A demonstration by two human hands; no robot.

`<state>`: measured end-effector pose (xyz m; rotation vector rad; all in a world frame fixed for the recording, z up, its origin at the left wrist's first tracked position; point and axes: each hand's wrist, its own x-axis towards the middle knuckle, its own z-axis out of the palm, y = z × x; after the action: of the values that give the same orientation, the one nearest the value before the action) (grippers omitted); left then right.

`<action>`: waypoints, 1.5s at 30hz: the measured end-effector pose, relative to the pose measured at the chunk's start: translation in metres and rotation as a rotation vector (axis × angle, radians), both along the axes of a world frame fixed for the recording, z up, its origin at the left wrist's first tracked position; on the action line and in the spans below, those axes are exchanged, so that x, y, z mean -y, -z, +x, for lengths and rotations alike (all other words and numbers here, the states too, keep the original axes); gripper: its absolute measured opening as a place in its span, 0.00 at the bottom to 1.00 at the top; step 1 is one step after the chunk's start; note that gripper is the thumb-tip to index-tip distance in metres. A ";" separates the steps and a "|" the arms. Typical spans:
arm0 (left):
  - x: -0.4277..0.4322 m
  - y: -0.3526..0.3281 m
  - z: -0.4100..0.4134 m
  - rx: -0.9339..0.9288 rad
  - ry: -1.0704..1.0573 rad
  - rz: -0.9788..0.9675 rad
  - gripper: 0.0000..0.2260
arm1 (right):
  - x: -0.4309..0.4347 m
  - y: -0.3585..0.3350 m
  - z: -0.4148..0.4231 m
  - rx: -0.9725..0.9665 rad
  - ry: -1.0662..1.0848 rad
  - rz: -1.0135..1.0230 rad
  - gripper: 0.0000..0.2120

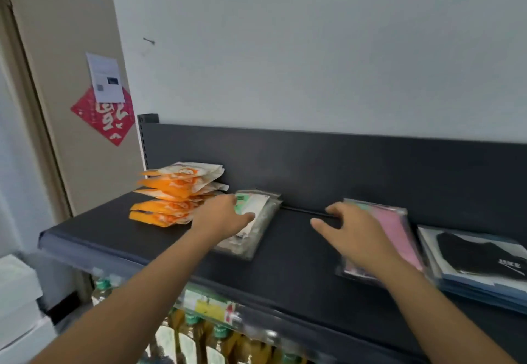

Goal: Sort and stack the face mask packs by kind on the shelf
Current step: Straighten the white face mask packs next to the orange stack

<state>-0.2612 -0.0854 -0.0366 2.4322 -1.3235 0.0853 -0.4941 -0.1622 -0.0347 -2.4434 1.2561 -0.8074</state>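
Left hand (219, 216) resting open on green packs (261, 228). Orange stack (176, 192) sitting just left. Right hand (353, 232) spreading open over pink packs' (395, 226) left edge, right of green; bare shelf (296, 246) showing between.

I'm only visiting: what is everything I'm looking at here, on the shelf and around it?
orange mask packs: one untidy stack, orange and white, left end of the shelf
clear mask packs: small stack, clear with green and white label, right of the orange stack
pink mask packs: small stack, pink in clear wrap, right of centre
black mask packs: one stack, black in blue-white wrap, far right
shelf: one, dark grey, against the white wall
bottles: several, yellowish, green caps, level below
red paper: one, on the door
white notice: one, above the red paper
left hand: resting on the clear packs
right hand: fingers spread, at the pink packs
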 end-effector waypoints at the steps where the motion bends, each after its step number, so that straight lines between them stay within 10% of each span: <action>1: -0.004 0.003 0.015 -0.025 -0.014 0.022 0.24 | -0.005 0.004 0.018 0.005 -0.011 0.081 0.26; 16: 0.032 0.022 0.102 -0.604 0.243 0.045 0.26 | 0.006 0.024 0.196 0.104 0.345 0.540 0.23; 24: 0.047 0.032 0.120 -1.222 0.323 -0.110 0.29 | 0.023 0.032 0.189 0.519 0.206 0.788 0.25; 34: 0.058 0.042 0.117 -0.830 0.878 -0.638 0.46 | 0.002 0.026 0.197 0.810 0.074 -0.038 0.29; 45: 0.053 0.049 0.124 -0.790 0.843 -0.639 0.53 | 0.008 0.037 0.195 0.955 -0.044 0.118 0.37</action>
<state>-0.1373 -0.1381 -0.0853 1.0582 -1.4736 -0.5262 -0.2995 -0.1703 -0.0722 -1.5908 0.8169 -1.5556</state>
